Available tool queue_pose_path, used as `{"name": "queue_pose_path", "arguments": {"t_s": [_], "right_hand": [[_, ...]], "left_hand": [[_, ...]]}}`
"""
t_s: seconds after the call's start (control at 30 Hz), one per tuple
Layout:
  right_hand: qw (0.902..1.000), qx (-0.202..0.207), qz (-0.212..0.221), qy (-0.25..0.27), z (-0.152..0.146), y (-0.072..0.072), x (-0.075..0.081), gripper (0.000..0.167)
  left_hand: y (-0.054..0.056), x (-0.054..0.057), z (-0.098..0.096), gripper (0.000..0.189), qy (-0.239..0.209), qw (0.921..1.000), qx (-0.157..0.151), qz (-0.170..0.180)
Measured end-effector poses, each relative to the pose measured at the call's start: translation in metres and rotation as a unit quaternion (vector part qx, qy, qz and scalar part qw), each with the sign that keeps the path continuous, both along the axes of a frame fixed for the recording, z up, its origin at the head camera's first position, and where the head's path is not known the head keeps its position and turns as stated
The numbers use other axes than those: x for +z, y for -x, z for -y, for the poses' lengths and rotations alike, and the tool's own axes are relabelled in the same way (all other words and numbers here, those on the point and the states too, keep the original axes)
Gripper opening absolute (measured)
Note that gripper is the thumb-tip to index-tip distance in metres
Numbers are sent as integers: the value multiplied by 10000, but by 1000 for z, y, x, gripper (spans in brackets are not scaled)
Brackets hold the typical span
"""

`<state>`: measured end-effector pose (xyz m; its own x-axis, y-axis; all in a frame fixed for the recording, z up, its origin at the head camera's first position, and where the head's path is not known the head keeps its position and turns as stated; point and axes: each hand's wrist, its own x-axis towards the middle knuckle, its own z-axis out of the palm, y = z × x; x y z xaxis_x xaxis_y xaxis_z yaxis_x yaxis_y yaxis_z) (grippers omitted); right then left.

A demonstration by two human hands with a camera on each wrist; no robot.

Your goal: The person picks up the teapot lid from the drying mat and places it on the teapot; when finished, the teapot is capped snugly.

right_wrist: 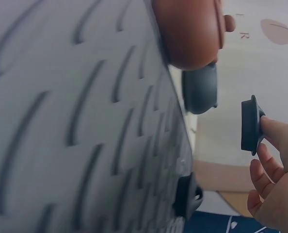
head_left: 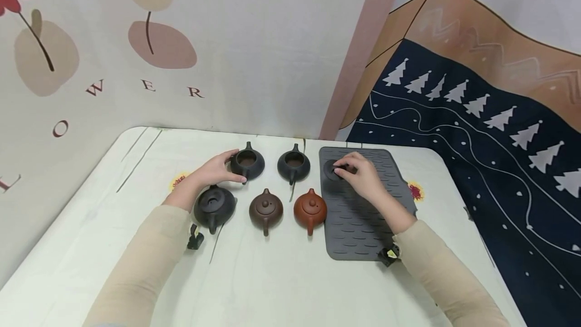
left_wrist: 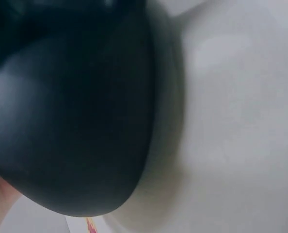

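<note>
My left hand (head_left: 222, 169) grips the side of a lidless black teapot (head_left: 254, 168) at the back left, fingers behind it and thumb in front. In the left wrist view another black teapot (left_wrist: 81, 126) fills much of the picture and hides most of that hand. Over the grey mat (head_left: 363, 231), my right hand (head_left: 363, 178) pinches a small black lid (right_wrist: 250, 125) between thumb and fingertips. The right wrist view shows this lid raised off the mat, tipped edge-on to the camera. A second black lid (right_wrist: 185, 198) rests on the mat farther back.
A second lidless black teapot (head_left: 294, 166) stands at the back, left of the mat. Nearer are a black teapot (head_left: 214, 207) below the left wrist, a brown lidded one (head_left: 266, 211) and a reddish-orange lidded one (head_left: 310, 211). A white cloth (head_left: 254, 276) covers the table.
</note>
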<state>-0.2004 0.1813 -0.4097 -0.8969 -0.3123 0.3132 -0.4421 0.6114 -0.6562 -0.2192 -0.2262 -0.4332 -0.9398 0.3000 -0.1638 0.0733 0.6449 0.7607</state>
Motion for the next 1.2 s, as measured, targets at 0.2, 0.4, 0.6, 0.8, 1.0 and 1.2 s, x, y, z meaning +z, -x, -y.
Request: {"name": "queue_pose_path", "arguments": {"t_s": [0.2,0.4,0.6,0.8,1.0,1.2], "right_hand": [[9995,232,-132,161,17,6,16,11],[9981,457,-135,397,40,11,28,13],[9968,539,-31,586,65,16,36,15],[9976,492,113,483,91,18,40,16],[9968,601,-91,519,115,24,39,16],[9976,559,13,420,136,28,35,16]], "left_hand": [[-1,0,0,102,-68,9999,55,54],[-1,-1,0,102,-147,9998,81,108],[0,0,-1,102,-91,9999,100,67],[0,0,0,102,-71,10000,47,44],[2,-1,1,104,14,10000,52,75],[3,-2,-1,103,60,9999,55,86]]}}
